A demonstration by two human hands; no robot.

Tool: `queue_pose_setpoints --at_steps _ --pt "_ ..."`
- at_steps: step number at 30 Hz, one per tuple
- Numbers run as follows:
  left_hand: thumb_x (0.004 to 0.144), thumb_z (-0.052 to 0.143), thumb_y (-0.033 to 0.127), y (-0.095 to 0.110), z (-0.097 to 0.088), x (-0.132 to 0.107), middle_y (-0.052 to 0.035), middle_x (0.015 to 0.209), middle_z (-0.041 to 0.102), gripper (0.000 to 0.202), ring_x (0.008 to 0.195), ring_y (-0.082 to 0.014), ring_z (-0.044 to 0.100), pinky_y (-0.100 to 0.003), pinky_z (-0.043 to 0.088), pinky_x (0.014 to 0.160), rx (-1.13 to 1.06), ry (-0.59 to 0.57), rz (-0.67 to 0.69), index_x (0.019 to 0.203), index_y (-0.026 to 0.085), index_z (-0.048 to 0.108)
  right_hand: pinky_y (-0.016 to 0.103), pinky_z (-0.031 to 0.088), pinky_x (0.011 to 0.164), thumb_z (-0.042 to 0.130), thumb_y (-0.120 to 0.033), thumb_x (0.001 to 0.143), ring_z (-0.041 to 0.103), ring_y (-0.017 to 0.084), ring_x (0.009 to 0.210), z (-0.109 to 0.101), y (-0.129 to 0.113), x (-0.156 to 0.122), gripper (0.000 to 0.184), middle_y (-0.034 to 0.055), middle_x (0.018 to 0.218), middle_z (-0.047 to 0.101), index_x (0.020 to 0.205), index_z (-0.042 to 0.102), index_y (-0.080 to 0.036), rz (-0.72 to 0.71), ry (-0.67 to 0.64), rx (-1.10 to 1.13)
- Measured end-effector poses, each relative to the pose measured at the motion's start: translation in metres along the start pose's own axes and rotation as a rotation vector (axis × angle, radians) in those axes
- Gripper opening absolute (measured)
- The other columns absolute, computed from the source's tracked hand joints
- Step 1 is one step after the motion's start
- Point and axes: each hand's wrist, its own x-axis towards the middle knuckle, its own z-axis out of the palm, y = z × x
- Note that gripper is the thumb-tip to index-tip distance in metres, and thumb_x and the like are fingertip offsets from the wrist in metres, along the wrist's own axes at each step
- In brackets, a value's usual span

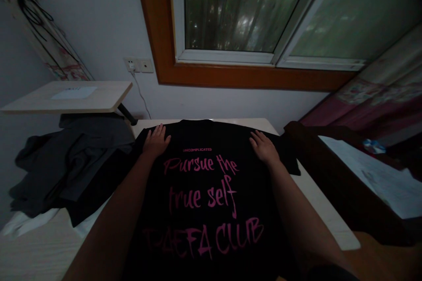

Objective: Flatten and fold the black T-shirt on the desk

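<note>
A black T-shirt [201, 180] with pink lettering lies spread out on a pale table [329, 210], its collar toward the wall. My left hand [156, 141] rests flat on the shirt's left shoulder, fingers extended. On the opposite shoulder, my right hand [264, 145] lies flat as well, its fingers pointing up and to the left. Neither hand grips the cloth. The right sleeve hangs out past my right hand near the table's edge. The shirt's lower end runs out of view at the bottom.
Dark grey and black clothes [82, 153] are heaped at left, under a small raised board [66, 96] bearing a paper. A wall socket [138, 65] with a plugged-in cable sits behind. A window [244, 13] is above. Dark brown furniture [332, 180] stands at right near a curtain [369, 92].
</note>
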Motion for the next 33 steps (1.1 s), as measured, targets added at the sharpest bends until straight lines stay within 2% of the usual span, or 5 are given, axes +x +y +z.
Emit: queue_pose_setpoints --at_steps 8,18,22,27,33 --pt "0.102 0.023 0.051 0.001 0.0 0.0 -0.0093 0.168 0.02 0.069 0.156 -0.0236 0.019 -0.049 0.017 0.126 0.016 -0.01 -0.001 0.159 0.012 0.031 0.049 0.031 0.12 0.028 -0.048 0.107 0.031 0.03 0.149 0.001 0.05 -0.016 0.06 0.0135 0.162 0.034 0.154 0.044 -0.014 0.089 0.002 -0.079" --pt "0.102 0.025 0.049 0.004 -0.005 -0.001 -0.0103 0.168 0.021 0.067 0.156 -0.0247 0.02 -0.05 0.018 0.126 -0.002 -0.014 -0.009 0.158 0.012 0.033 0.057 0.03 0.119 0.028 -0.047 0.106 0.031 0.032 0.149 -0.01 0.038 -0.018 0.06 0.0143 0.162 0.034 0.154 0.044 -0.015 0.165 -0.048 -0.068" --pt "0.101 0.032 0.041 0.014 -0.01 -0.004 -0.0102 0.166 0.026 0.061 0.154 -0.0274 0.026 -0.053 0.023 0.124 -0.014 0.022 -0.025 0.153 0.014 0.042 0.06 0.028 0.118 0.033 -0.04 0.105 0.032 0.034 0.148 -0.022 0.001 -0.013 0.054 0.015 0.159 0.039 0.148 0.051 -0.014 0.098 0.047 -0.064" --pt "0.095 0.038 0.023 0.059 -0.012 -0.023 -0.0109 0.157 0.046 0.052 0.148 -0.0263 0.039 -0.046 0.027 0.124 -0.089 0.146 0.021 0.143 0.011 0.056 0.055 0.027 0.119 0.034 -0.042 0.106 0.031 0.032 0.149 -0.033 -0.09 -0.002 0.054 0.0144 0.16 0.037 0.149 0.049 -0.014 -0.075 0.095 0.067" --pt "0.099 0.038 0.033 0.102 -0.01 -0.058 -0.0147 0.156 0.046 0.054 0.148 -0.0281 0.038 -0.047 0.028 0.123 -0.124 0.109 0.121 0.146 0.008 0.052 0.055 0.022 0.122 0.037 -0.048 0.106 0.027 0.03 0.151 -0.018 -0.183 -0.016 0.056 0.012 0.163 0.032 0.152 0.046 -0.017 -0.223 -0.003 0.196"
